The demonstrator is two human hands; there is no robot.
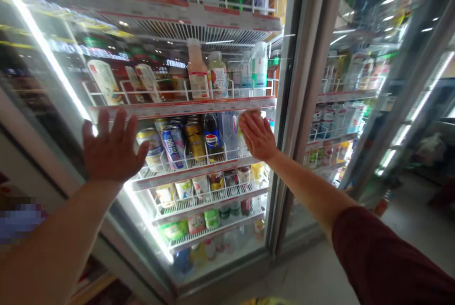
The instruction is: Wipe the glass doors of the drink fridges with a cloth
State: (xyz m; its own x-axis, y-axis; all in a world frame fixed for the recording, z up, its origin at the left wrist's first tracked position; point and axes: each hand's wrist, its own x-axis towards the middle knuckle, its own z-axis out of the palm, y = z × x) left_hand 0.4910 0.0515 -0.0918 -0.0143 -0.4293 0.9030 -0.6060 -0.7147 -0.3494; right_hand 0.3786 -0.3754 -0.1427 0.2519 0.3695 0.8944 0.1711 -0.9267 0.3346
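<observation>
A glass cooler door (227, 153) stands in front of me, with drinks on the shelves behind it. My left hand (110, 146) is raised at the door's left side, palm forward and fingers spread, with nothing in it. Whether its palm touches the glass I cannot tell. My right hand (256, 134) lies nearly flat against the glass at the upper right of the can shelf, fingers close together. Under its fingertips shows the pale edge of what looks like a folded cloth (245, 116); the palm hides most of it.
Inside are bottles (199, 75), cans (173, 143) and a dark cola bottle (212, 136) on wire-fronted shelves. A bright light strip (46, 51) runs down the left side. A metal door frame (296, 82) separates this door from another cooler (341, 115) at right. Floor (305, 272) shows below.
</observation>
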